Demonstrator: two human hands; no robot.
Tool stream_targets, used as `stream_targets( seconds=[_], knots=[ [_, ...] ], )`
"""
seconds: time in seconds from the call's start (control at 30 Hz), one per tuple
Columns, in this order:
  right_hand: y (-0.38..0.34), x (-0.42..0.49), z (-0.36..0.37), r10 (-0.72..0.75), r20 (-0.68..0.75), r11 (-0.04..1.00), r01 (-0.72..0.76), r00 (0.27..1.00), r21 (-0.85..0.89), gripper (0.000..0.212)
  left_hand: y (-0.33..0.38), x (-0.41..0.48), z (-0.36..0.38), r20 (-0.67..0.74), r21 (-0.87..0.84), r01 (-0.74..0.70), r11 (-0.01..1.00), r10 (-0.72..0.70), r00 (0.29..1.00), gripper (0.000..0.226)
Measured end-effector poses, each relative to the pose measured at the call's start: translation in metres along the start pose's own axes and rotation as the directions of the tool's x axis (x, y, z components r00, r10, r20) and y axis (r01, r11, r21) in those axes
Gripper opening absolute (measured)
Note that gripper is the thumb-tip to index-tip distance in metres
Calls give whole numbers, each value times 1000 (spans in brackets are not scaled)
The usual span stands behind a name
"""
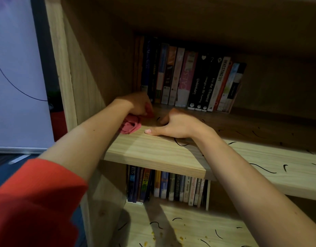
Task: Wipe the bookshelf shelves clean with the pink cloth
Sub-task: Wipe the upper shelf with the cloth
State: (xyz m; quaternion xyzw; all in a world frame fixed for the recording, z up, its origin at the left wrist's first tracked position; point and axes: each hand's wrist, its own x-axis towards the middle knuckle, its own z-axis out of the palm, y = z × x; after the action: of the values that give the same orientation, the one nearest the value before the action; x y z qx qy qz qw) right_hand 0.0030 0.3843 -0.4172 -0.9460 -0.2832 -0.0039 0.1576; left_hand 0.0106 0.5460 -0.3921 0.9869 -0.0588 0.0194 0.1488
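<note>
A wooden bookshelf fills the view, and its middle shelf board [153, 152] is pale wood with black curved marks. My left hand [137, 104] grips the bunched pink cloth [131, 124] at the shelf's left end, close to the side panel. To the right of the cloth, my right hand [176, 124] rests on the same shelf with its thumb stretched toward the cloth and its fingers curled down on the board. A row of upright books [191, 79] stands at the back of this shelf, just behind both hands.
The lower shelf [189, 227] carries black marks and yellow crumbs, with a second row of books [167, 186] at its back. The bookshelf's left side panel [70, 73] stands beside a white board [16, 77] with a black line. My red sleeve [34, 202] is at the lower left.
</note>
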Motion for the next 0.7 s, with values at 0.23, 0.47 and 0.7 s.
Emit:
stream_targets(
  seconds=[0.23, 0.47, 0.7],
  knots=[
    [-1, -3, -1, -11, 17, 999, 10, 1000, 40, 70, -1, -3, 2, -138, 146, 187, 971, -168, 976, 36],
    [-5, -5, -3, -11, 29, 999, 9, 1000, 52, 68, 4, -27, 4, -98, 74, 156, 985, -149, 984, 24],
    [1, -21, -13, 20, 25, 1000, -21, 999, 20, 54, 11, -45, 15, -132, 192, 175, 966, -151, 980, 26]
  ],
)
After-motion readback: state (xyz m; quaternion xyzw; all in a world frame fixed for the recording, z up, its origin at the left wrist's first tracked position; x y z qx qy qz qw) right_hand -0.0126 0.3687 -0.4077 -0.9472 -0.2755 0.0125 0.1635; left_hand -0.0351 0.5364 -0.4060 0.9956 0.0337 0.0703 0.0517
